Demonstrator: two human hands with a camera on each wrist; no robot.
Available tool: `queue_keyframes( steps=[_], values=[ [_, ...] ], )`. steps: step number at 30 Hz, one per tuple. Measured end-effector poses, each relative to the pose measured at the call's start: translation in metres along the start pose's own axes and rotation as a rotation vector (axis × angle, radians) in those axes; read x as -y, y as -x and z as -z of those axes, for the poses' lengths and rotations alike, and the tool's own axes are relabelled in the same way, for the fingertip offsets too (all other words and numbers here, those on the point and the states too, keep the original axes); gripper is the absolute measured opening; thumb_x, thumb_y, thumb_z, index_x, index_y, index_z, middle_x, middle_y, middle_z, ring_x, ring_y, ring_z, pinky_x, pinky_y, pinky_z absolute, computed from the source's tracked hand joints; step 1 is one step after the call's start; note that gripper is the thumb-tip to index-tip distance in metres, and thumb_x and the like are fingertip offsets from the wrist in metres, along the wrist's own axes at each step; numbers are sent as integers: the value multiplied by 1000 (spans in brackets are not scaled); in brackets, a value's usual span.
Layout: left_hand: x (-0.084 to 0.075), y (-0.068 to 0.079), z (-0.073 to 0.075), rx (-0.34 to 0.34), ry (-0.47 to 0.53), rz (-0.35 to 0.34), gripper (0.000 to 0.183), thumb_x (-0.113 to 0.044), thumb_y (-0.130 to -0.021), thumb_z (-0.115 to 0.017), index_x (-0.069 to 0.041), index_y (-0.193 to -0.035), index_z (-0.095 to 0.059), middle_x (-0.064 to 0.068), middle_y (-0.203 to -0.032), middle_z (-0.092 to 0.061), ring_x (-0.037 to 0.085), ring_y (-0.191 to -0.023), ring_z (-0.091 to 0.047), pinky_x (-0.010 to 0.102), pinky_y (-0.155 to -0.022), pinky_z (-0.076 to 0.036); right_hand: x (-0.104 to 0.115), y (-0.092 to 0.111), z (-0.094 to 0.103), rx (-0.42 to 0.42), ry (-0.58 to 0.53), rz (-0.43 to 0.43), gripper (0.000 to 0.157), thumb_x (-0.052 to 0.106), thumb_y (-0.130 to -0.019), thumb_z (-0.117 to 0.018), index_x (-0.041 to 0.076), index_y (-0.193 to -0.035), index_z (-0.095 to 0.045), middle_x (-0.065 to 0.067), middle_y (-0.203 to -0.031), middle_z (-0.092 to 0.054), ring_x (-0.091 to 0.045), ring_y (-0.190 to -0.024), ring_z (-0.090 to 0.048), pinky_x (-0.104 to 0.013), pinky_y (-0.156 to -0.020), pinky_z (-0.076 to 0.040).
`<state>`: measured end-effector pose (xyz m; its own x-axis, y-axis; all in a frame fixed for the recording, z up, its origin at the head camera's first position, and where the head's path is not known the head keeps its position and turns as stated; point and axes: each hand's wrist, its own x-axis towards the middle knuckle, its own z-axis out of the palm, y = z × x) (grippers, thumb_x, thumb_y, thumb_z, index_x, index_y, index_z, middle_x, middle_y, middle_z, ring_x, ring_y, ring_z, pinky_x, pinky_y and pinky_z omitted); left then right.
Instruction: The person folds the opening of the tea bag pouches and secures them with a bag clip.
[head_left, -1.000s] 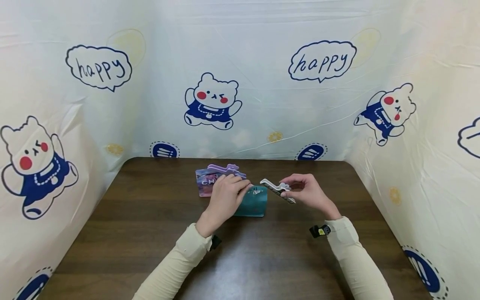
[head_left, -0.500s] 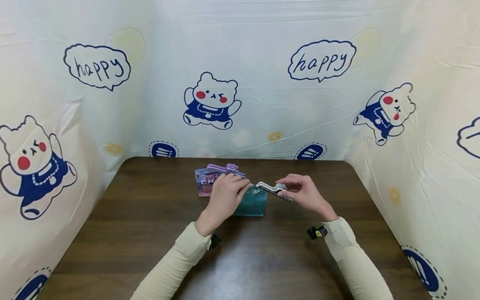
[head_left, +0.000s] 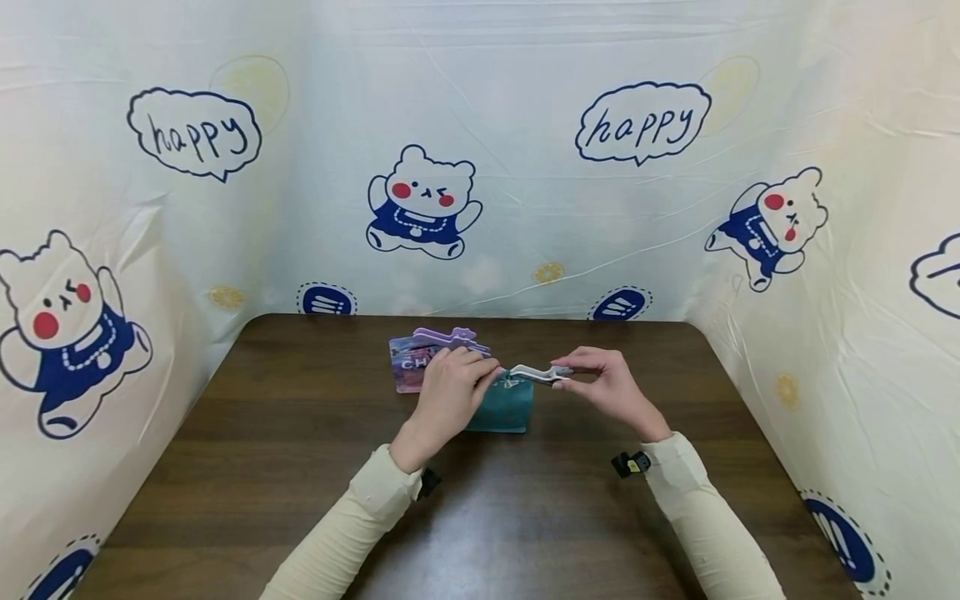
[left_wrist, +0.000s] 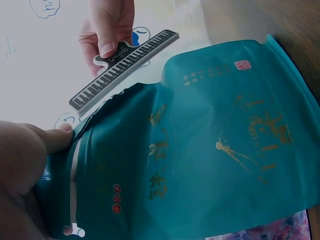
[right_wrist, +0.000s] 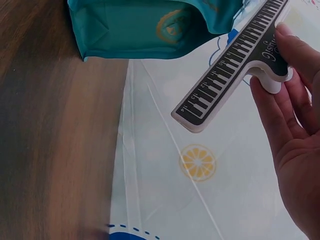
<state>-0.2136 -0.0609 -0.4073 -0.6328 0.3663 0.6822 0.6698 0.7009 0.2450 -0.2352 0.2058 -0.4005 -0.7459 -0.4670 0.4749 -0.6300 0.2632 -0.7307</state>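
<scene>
A teal pouch (left_wrist: 200,145) with gold print stands on the table, its top edge pinched by my left hand (head_left: 453,392). In the left wrist view the thumb (left_wrist: 55,140) lies on the pouch near its top strip. My right hand (head_left: 611,387) pinches a clip (right_wrist: 232,65) with a piano-key pattern, thumb on one side of its handle and fingers on the other. The clip's long bar lies close beside the pouch's top edge, tilted in the left wrist view. Part of the pouch is hidden behind my left hand in the head view.
Behind my left hand a pink and blue pouch (head_left: 408,371) stands with a purple clip (head_left: 448,337) across its top. Around the dark wooden table (head_left: 300,467) hangs a printed cloth (head_left: 525,167).
My right hand has moved slightly left, bringing the piano-key clip to the teal pouch's top edge and turning it so its bar shows flatter. My left hand has stayed in place.
</scene>
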Motion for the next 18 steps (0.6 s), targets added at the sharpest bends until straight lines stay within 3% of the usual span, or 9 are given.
queue_keyframes(
  steps=[7, 18],
  values=[
    [-1, 0, 1, 6, 1, 4, 12, -22, -84, -70, -18, -94, -75, -5, -85, -70, 12, -76, -57, 26, -64, -39, 1, 0, -1, -25, 29, 19, 27, -1, -73, -76, 6, -98, -73, -11, -87, -68, -17, -70, -57, -27, -56, -47],
    [-3, -1, 2, 24, -8, 6, 13, -23, -85, -69, -18, -95, -75, -5, -85, -69, 11, -77, -57, 25, -65, -39, -5, 2, 1, -37, 47, 26, 25, -1, -72, -77, 3, -96, -73, -10, -85, -68, -15, -66, -57, -24, -52, -47]
  ],
)
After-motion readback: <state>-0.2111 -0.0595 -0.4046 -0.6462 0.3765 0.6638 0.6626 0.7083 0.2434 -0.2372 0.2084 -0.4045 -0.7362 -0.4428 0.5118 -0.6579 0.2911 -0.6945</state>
